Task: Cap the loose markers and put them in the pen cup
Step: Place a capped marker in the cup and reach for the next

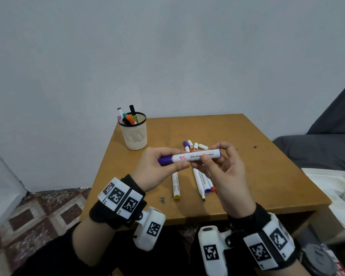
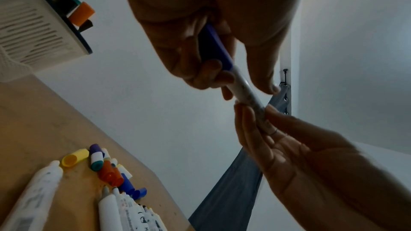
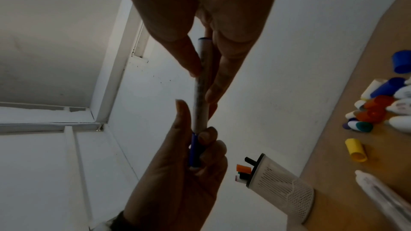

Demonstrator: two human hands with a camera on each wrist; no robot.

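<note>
A white whiteboard marker (image 1: 195, 155) with a purple cap (image 1: 165, 160) lies level in the air above the table, held at both ends. My left hand (image 1: 163, 166) grips the capped end (image 2: 217, 50). My right hand (image 1: 217, 162) pinches the barrel (image 3: 201, 83) near its purple tail. The cream mesh pen cup (image 1: 134, 134) stands at the table's far left corner with several capped markers in it. Loose uncapped markers (image 1: 200, 181) lie on the table under my hands, and a heap of loose caps (image 1: 194, 146) lies just behind them.
The brown table (image 1: 247, 176) ends close to my wrists at the front. A yellow-ended marker (image 1: 176, 186) lies left of the others. A grey couch (image 1: 317, 152) and a white box (image 1: 337, 188) stand at the right. A white wall rises behind the table.
</note>
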